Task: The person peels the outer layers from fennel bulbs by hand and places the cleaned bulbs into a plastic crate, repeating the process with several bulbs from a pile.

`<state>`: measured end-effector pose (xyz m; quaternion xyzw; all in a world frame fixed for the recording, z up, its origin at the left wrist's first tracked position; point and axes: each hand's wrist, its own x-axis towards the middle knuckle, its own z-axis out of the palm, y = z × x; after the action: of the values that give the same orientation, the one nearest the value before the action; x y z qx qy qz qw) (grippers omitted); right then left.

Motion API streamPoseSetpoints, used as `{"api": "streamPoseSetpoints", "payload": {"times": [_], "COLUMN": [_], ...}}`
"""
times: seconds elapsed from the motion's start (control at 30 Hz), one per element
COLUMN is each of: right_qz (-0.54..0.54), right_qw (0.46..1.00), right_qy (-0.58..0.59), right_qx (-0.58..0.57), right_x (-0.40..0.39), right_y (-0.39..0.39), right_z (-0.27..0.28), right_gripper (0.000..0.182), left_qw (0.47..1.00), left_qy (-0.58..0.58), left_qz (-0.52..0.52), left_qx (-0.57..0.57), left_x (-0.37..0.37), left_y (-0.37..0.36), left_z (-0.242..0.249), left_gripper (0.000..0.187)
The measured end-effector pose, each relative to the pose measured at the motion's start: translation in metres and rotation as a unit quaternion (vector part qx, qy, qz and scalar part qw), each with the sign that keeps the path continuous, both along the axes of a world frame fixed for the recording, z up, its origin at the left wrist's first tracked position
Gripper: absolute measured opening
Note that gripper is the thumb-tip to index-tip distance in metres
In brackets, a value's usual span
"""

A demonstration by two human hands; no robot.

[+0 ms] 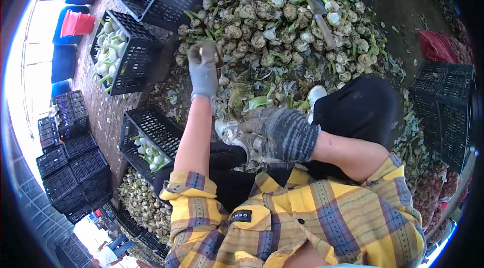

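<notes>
My left hand (203, 66), in a grey glove with a dirty palm, is raised at the near left edge of a heap of soil-covered bulbs (257, 21) with cut green stalks. Its fingers are curled around a small brownish thing; I cannot tell what it is. My right hand (282, 132), in a striped dark grey glove, hangs low over my shoes and is smeared by motion. A trimmed pale green stalk piece (259, 102) lies on the ground just beyond it. A broad knife (320, 18) with a worn handle rests on top of the heap.
A black crate (136, 61) of trimmed bulbs stands at left, another crate (151, 137) with a few bulbs nearer me. Stacked crates (75, 167) and a red bucket (77, 23) are farther left. More crates (443, 107) stand right. A person (108, 255) is at lower left.
</notes>
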<state>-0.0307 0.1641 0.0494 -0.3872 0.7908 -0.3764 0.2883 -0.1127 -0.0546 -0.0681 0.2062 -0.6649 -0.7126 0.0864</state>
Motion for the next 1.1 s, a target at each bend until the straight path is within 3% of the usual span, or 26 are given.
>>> {"api": "streamPoseSetpoints", "payload": {"times": [0.07, 0.1, 0.13, 0.2, 0.27, 0.3, 0.4, 0.43, 0.57, 0.67, 0.7, 0.8, 0.87, 0.93, 1.0, 1.1], "right_qz": [-0.014, -0.020, -0.019, -0.074, -0.129, -0.143, -0.152, -0.189, -0.217, -0.210, -0.236, -0.232, -0.193, -0.182, -0.203, -0.190], "right_qw": [0.999, 0.998, 0.997, 0.995, 0.988, 0.987, 0.970, 0.935, 0.904, 0.916, 0.890, 0.877, 0.914, 0.922, 0.909, 0.946], "right_qy": [0.046, 0.059, 0.071, 0.063, 0.071, -0.028, -0.118, -0.282, -0.334, -0.332, -0.370, -0.367, -0.256, -0.227, -0.283, -0.190], "right_qx": [-0.015, -0.029, -0.040, -0.031, -0.049, -0.069, -0.149, -0.103, -0.156, -0.083, -0.123, -0.204, -0.248, -0.256, -0.229, -0.179], "right_x": [0.006, 0.009, 0.011, 0.003, 0.007, 0.005, -0.003, -0.005, -0.005, -0.003, 0.002, 0.009, 0.004, 0.003, 0.004, -0.002], "right_y": [-0.001, -0.001, 0.001, -0.001, 0.000, -0.001, -0.015, -0.015, -0.030, -0.026, -0.030, -0.036, -0.041, -0.039, -0.035, -0.036], "right_z": [-0.016, -0.023, -0.030, -0.037, -0.033, -0.025, -0.046, -0.034, -0.037, -0.006, -0.010, -0.025, -0.054, -0.052, -0.047, -0.056], "right_gripper": [0.031, 0.029, 0.031, 0.030, 0.030, 0.029, 0.030, 0.034, 0.046, 0.052, 0.053, 0.048, 0.044, 0.040, 0.038, 0.039], "left_qw": [0.996, 0.941, 0.902, 0.893, 0.932, 0.948, 0.985, 0.993, 0.997, 0.996, 0.993, 0.990, 0.989, 0.992, 0.994, 0.994], "left_qy": [0.094, 0.026, -0.167, -0.116, -0.056, -0.024, -0.057, -0.082, -0.007, 0.036, 0.057, 0.101, 0.092, 0.098, 0.084, 0.072], "left_qz": [0.005, -0.070, -0.105, -0.046, -0.040, -0.030, 0.058, 0.053, 0.048, 0.059, 0.051, 0.065, 0.061, 0.050, 0.053, 0.062], "left_qx": [-0.011, -0.331, -0.383, -0.433, -0.356, -0.315, -0.150, -0.073, -0.060, -0.061, -0.092, -0.075, -0.094, -0.062, -0.041, -0.051], "left_x": [0.016, 0.033, 0.044, 0.068, 0.082, 0.089, 0.104, 0.112, 0.138, 0.151, 0.153, 0.157, 0.159, 0.160, 0.161, 0.161], "left_y": [0.010, 0.007, 0.005, 0.004, 0.007, 0.008, 0.026, 0.027, 0.032, 0.049, 0.052, 0.065, 0.065, 0.062, 0.060, 0.062], "left_z": [0.020, 0.011, 0.009, 0.016, 0.029, 0.038, 0.071, 0.078, 0.081, 0.090, 0.090, 0.091, 0.093, 0.085, 0.080, 0.081], "left_gripper": [0.029, 0.027, 0.028, 0.039, 0.045, 0.048, 0.051, 0.045, 0.037, 0.034, 0.032, 0.031, 0.030, 0.030, 0.031, 0.032]}}
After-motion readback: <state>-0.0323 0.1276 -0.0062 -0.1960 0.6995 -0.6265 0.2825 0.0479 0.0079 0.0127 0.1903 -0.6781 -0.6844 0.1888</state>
